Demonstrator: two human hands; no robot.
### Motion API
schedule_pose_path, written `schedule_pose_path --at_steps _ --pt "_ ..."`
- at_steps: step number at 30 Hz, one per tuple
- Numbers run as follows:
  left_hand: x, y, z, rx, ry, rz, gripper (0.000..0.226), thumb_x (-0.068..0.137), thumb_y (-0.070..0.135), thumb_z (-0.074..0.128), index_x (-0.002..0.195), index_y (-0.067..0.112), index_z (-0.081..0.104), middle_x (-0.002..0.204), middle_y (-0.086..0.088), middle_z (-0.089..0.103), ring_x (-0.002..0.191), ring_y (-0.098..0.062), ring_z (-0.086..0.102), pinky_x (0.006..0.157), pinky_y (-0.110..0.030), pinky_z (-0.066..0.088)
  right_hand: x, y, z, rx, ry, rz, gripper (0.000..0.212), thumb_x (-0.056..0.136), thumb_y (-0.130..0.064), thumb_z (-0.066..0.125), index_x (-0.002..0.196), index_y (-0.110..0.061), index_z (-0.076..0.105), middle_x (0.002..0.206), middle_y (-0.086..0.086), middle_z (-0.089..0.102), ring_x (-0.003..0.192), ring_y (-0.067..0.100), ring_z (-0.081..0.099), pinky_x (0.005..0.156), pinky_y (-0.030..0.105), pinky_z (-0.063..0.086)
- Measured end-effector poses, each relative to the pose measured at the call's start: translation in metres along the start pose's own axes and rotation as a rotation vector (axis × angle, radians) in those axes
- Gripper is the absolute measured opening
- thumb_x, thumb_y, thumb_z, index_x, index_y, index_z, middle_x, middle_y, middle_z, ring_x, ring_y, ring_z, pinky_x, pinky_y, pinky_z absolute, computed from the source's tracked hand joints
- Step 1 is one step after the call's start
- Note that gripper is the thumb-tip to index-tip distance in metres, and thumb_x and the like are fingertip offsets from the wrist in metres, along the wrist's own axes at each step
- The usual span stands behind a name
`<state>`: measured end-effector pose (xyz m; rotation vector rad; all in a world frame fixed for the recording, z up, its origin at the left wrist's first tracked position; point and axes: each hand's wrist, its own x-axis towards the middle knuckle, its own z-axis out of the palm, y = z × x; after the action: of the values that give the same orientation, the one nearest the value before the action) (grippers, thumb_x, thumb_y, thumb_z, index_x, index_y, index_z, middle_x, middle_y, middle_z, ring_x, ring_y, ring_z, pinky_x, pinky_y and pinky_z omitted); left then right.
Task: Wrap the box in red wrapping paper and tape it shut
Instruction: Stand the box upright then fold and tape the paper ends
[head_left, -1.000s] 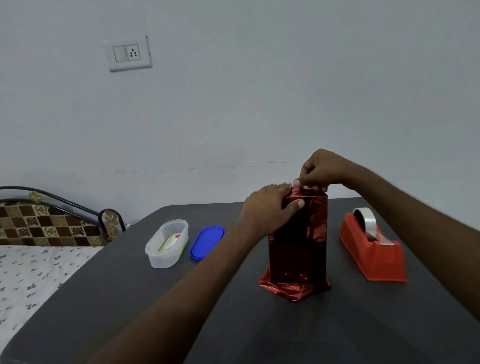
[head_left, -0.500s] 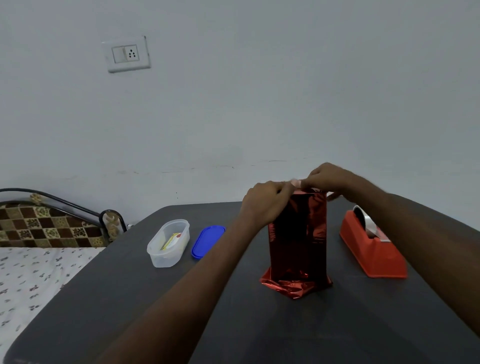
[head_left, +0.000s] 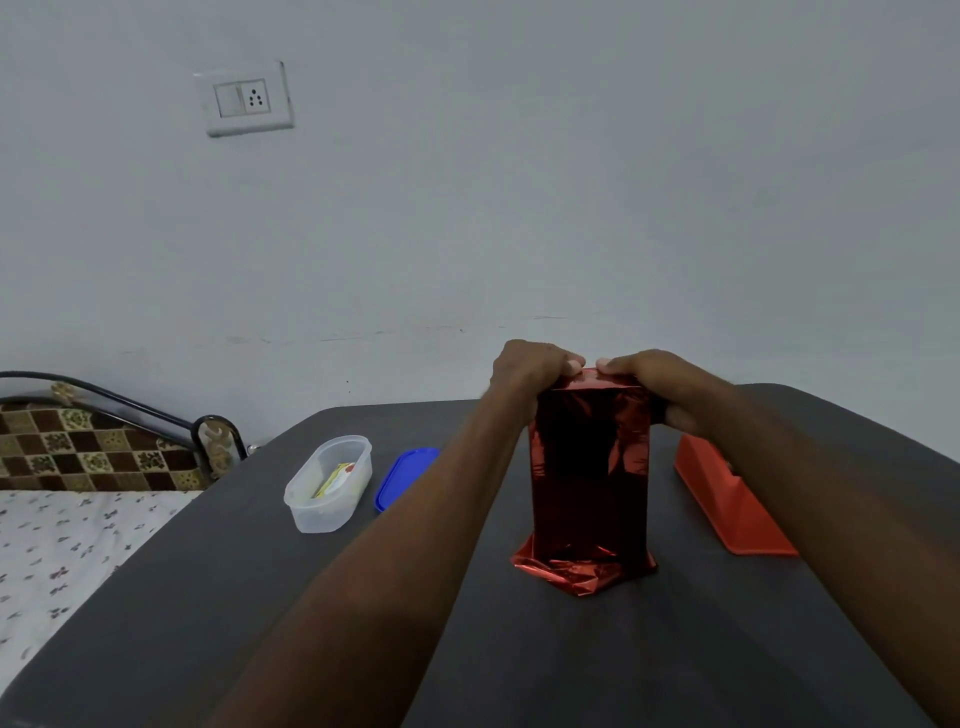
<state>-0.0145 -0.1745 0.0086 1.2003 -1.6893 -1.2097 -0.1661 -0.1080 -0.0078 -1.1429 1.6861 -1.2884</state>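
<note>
A tall box wrapped in shiny red paper (head_left: 589, 478) stands upright on the dark table (head_left: 519, 649), with crumpled paper spread at its foot. My left hand (head_left: 530, 371) grips the top left corner of the wrapped box, fingers curled over the top edge. My right hand (head_left: 657, 387) grips the top right corner, its fingertips on the top fold and thumb down the side. The fingertips of both hands nearly meet over the top. A red tape dispenser (head_left: 727, 499) sits to the right, partly hidden by my right forearm.
A clear plastic container (head_left: 330, 486) with small items inside stands left of the box, its blue lid (head_left: 405, 475) beside it. A bed with a metal headboard (head_left: 119, 415) adjoins the table's left side. A wall with a socket plate (head_left: 244, 98) is behind.
My right hand came down from above the box onto its top right corner. My left hand shifted from the front face up onto the top left edge.
</note>
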Motion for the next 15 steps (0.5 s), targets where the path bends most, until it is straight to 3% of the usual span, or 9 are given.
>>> schedule_pose_path --at_steps 4,7,10,12,15 --pt "-0.003 0.002 -0.001 -0.064 -0.062 0.003 0.028 0.087 -0.004 0.056 0.091 0.011 0.080 0.089 -0.003 0.075 0.089 -0.017 0.069 0.088 -0.034 0.058 0.002 0.001 0.001 0.060 0.031 0.004 0.022 0.096 -0.026 0.062 0.105 -0.006 0.066 0.094 0.012 0.070 0.083 0.024 0.066 0.076 0.038 0.053" --pt "-0.004 0.005 -0.007 -0.034 -0.088 0.010 0.034 0.090 -0.005 0.048 0.102 0.008 0.077 0.092 -0.003 0.071 0.083 -0.014 0.063 0.068 -0.024 0.054 0.002 0.001 0.003 0.090 0.033 0.006 0.017 0.098 -0.024 0.060 0.101 -0.009 0.066 0.088 0.008 0.070 0.075 0.020 0.066 0.068 0.032 0.053" --pt "-0.002 0.006 -0.012 0.011 -0.084 0.008 0.018 0.089 0.014 0.064 0.101 0.009 0.076 0.102 -0.001 0.071 0.087 -0.014 0.061 0.073 -0.026 0.048 0.000 0.002 0.003 0.097 0.034 -0.004 0.016 0.099 -0.025 0.058 0.101 -0.011 0.066 0.095 0.008 0.071 0.084 0.022 0.067 0.073 0.035 0.054" --pt "-0.002 0.007 -0.010 0.067 -0.073 0.010 0.032 0.081 0.034 0.076 0.099 0.008 0.074 0.105 -0.002 0.072 0.094 -0.019 0.064 0.077 -0.030 0.050 0.000 0.002 0.003 0.094 0.040 -0.007 0.018 0.099 -0.026 0.057 0.104 -0.010 0.066 0.100 0.010 0.072 0.091 0.025 0.068 0.080 0.038 0.055" --pt "0.003 0.008 -0.006 0.137 -0.038 -0.019 0.049 0.069 0.034 0.087 0.105 0.005 0.070 0.102 -0.007 0.069 0.089 -0.023 0.066 0.074 -0.033 0.056 -0.002 0.001 0.004 0.077 0.053 -0.006 0.021 0.099 -0.027 0.057 0.105 -0.009 0.066 0.098 0.011 0.071 0.089 0.026 0.067 0.081 0.040 0.053"
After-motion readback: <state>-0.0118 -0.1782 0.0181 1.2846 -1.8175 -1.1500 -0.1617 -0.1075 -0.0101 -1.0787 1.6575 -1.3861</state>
